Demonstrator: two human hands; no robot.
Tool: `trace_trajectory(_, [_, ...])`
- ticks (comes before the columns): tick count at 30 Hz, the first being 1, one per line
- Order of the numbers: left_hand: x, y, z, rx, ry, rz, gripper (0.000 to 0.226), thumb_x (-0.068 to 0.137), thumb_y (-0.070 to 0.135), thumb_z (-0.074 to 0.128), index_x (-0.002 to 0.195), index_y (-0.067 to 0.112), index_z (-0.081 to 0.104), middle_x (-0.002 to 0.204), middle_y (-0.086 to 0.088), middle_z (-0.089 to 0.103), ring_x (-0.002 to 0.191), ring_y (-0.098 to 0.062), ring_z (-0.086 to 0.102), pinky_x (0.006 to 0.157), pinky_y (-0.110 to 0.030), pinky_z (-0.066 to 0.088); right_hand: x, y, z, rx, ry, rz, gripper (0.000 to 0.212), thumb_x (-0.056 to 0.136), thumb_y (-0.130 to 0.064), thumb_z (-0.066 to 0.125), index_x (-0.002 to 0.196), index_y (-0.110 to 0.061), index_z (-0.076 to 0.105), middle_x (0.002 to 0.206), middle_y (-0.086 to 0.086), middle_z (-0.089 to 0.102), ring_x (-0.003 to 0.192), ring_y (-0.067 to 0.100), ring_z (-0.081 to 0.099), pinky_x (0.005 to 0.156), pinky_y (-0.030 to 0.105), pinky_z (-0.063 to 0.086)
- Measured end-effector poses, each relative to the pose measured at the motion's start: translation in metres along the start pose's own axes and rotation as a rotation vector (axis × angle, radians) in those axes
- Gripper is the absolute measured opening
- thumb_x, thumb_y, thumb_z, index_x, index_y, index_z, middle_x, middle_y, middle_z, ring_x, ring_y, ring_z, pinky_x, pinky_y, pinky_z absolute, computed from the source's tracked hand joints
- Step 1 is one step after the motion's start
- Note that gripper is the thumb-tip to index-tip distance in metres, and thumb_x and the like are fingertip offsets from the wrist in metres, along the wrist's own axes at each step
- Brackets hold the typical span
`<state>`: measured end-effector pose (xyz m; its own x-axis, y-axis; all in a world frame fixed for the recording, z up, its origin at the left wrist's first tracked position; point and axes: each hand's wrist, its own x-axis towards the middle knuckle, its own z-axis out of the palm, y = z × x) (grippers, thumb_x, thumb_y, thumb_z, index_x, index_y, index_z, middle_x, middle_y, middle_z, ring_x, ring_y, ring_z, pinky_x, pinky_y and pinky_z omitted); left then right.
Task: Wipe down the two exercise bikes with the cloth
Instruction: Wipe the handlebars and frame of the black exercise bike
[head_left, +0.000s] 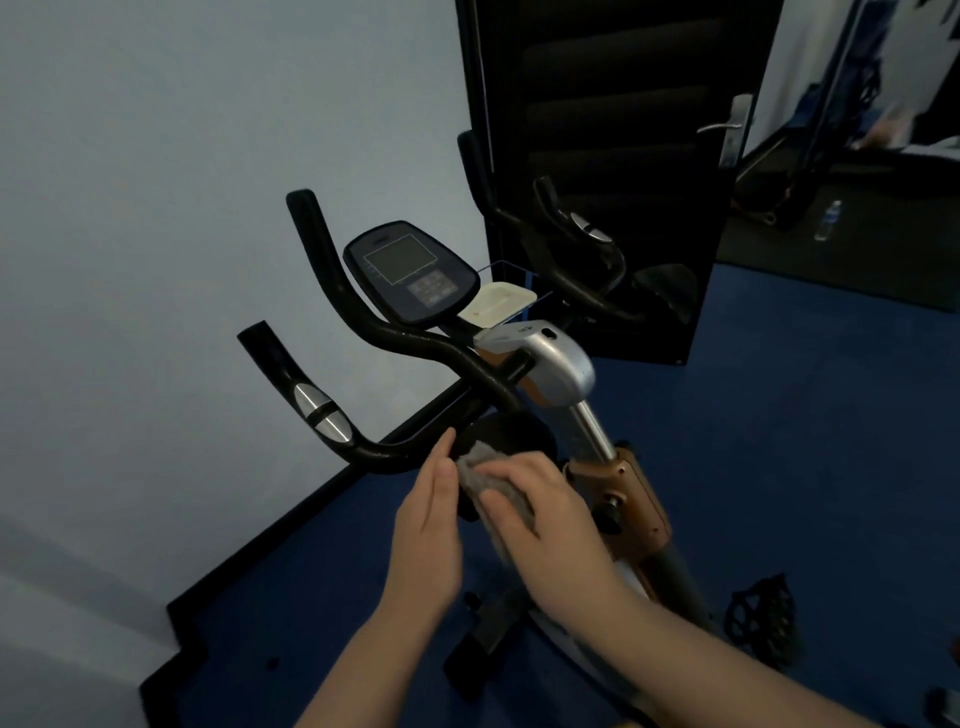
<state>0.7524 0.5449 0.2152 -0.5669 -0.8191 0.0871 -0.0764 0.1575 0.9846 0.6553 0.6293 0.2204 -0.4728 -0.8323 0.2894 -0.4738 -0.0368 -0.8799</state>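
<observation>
Gripping one grey cloth (496, 488) just beside the handlebar (395, 457) of one bike (561, 374), the right hand (550, 525) curls over it while the left hand (431, 525), fingers straight, touches its edge, both above the blue floor (779, 415), near one door (613, 156).

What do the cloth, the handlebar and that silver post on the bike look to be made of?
The cloth: grey, fuzzy, probably towelling or microfibre. The handlebar: black with a pebbly sheen, likely foam or rubber coating over a tube. The post: smooth, bright streaks of reflection, seemingly polished metal.
</observation>
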Motion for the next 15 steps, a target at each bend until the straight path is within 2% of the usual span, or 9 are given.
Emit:
trace_trajectory(2, [0.000, 0.001, 0.004, -0.013, 0.032, -0.001, 0.046, 0.092, 0.050, 0.033, 0.135, 0.039, 0.045, 0.125, 0.022, 0.058, 0.115, 0.011, 0.054, 0.093, -0.003, 0.039, 0.011, 0.000, -0.001, 0.000, -0.005, -0.005, 0.024, 0.099, -0.022, 0.054, 0.120, -0.023, 0.064, 0.109, -0.014, 0.053, 0.102, -0.001, 0.055, 0.089, 0.021, 0.048])
trace_trajectory(6, [0.003, 0.005, 0.013, -0.039, 0.114, -0.009, 0.034, 0.101, 0.041, 0.032, 0.129, 0.036, 0.050, 0.116, 0.020, 0.062, 0.104, 0.015, 0.057, 0.080, -0.001, 0.042, 0.007, -0.005, 0.013, -0.017, 0.118, -0.069, 0.024, 0.099, -0.017, 0.053, 0.119, -0.025, 0.065, 0.111, -0.012, 0.055, 0.107, 0.006, 0.054, 0.090, 0.029, 0.049])
trace_trajectory(8, [0.005, 0.007, 0.014, -0.011, 0.125, -0.030, 0.032, 0.103, 0.039, 0.034, 0.130, 0.036, 0.052, 0.115, 0.017, 0.063, 0.104, 0.011, 0.058, 0.081, -0.005, 0.044, -0.006, 0.003, 0.006, -0.016, 0.061, -0.105, 0.024, 0.099, -0.019, 0.054, 0.120, -0.024, 0.065, 0.112, -0.014, 0.054, 0.108, 0.006, 0.054, 0.091, 0.029, 0.049])
trace_trajectory(10, [0.011, 0.008, 0.012, 0.040, 0.144, -0.035, 0.032, 0.103, 0.038, 0.038, 0.128, 0.031, 0.056, 0.119, 0.012, 0.063, 0.108, 0.002, 0.058, 0.089, -0.013, 0.044, -0.003, 0.008, -0.012, -0.042, -0.014, -0.126, 0.025, 0.099, -0.026, 0.052, 0.120, -0.023, 0.064, 0.112, -0.014, 0.054, 0.108, 0.006, 0.054, 0.091, 0.030, 0.049])
trace_trajectory(11, [0.017, 0.010, 0.012, 0.079, 0.154, -0.033, 0.031, 0.103, 0.035, 0.040, 0.126, 0.028, 0.060, 0.120, 0.008, 0.063, 0.111, -0.003, 0.058, 0.094, -0.021, 0.045, 0.005, 0.010, -0.022, -0.073, 0.026, -0.140, 0.025, 0.098, -0.028, 0.050, 0.118, -0.022, 0.064, 0.111, -0.013, 0.054, 0.108, 0.006, 0.054, 0.091, 0.028, 0.048])
trace_trajectory(13, [0.033, 0.016, 0.014, 0.165, 0.155, -0.043, 0.027, 0.102, 0.028, 0.044, 0.119, 0.025, 0.065, 0.117, 0.005, 0.064, 0.109, -0.007, 0.058, 0.096, -0.029, 0.046, 0.026, 0.007, -0.039, -0.071, 0.208, -0.136, 0.022, 0.099, -0.027, 0.051, 0.114, -0.022, 0.065, 0.110, -0.011, 0.055, 0.107, 0.006, 0.053, 0.091, 0.019, 0.044])
trace_trajectory(15, [0.048, 0.022, 0.019, 0.225, 0.132, -0.068, 0.028, 0.102, 0.027, 0.043, 0.109, 0.026, 0.070, 0.108, 0.008, 0.067, 0.103, -0.004, 0.059, 0.088, -0.024, 0.046, 0.048, 0.000, -0.045, -0.047, 0.284, -0.091, 0.019, 0.099, -0.022, 0.052, 0.114, -0.024, 0.065, 0.110, -0.012, 0.056, 0.110, 0.006, 0.052, 0.090, 0.009, 0.037])
